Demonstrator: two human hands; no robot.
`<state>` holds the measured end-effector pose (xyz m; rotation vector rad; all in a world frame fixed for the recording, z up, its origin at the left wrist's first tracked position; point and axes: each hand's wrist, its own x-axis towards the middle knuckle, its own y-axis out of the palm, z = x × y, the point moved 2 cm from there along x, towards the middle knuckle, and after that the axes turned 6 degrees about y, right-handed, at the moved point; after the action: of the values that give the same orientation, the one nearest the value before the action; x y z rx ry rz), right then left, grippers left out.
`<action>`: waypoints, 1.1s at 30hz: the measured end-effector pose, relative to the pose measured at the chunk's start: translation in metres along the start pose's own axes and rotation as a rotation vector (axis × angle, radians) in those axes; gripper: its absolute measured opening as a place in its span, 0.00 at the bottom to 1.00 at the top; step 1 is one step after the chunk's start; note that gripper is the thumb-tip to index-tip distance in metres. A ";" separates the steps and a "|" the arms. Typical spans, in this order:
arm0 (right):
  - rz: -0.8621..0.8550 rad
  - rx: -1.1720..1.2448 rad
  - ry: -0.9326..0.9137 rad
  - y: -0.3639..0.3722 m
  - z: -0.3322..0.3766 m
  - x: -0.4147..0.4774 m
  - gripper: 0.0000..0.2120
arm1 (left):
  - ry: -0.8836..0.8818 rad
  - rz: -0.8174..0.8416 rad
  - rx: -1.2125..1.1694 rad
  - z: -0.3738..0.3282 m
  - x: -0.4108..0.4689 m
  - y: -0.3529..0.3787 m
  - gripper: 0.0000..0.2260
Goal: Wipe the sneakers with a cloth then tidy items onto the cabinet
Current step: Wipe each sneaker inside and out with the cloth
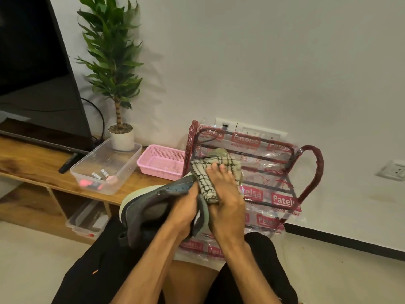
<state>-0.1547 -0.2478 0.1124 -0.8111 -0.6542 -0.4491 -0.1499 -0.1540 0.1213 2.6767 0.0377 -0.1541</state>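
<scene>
One sneaker (149,200) points toe-away, gripped by left hand (186,212), while flat right hand (226,194) presses cloth (202,172) onto it.

Green leafy plant in white pot (121,137) beside black flat TV screen (39,84); black remote (68,163) below; white wall socket (392,171) right.

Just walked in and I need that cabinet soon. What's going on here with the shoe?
A seated person is wiping a grey sneaker. The left hand grips it over the lap, while the right hand presses a checked cloth against it. On the cabinet, a clear box and a pink basket sit side by side.
</scene>
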 end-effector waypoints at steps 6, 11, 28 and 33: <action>0.015 -0.235 -0.230 -0.005 -0.035 0.019 0.27 | -0.038 -0.055 -0.075 0.004 -0.005 -0.004 0.07; -0.074 -0.234 -0.046 -0.003 -0.036 0.020 0.35 | 0.038 -0.090 0.098 0.004 -0.003 -0.004 0.04; -0.092 -0.094 -0.237 0.005 -0.019 -0.001 0.30 | 0.033 -0.039 0.086 0.003 -0.002 -0.008 0.09; -0.191 -0.213 -0.224 0.005 -0.033 0.003 0.23 | -0.144 0.038 -0.192 0.011 -0.008 -0.005 0.13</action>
<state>-0.1380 -0.2703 0.0947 -1.0141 -0.9078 -0.6138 -0.1592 -0.1548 0.1104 2.4669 -0.0411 -0.3151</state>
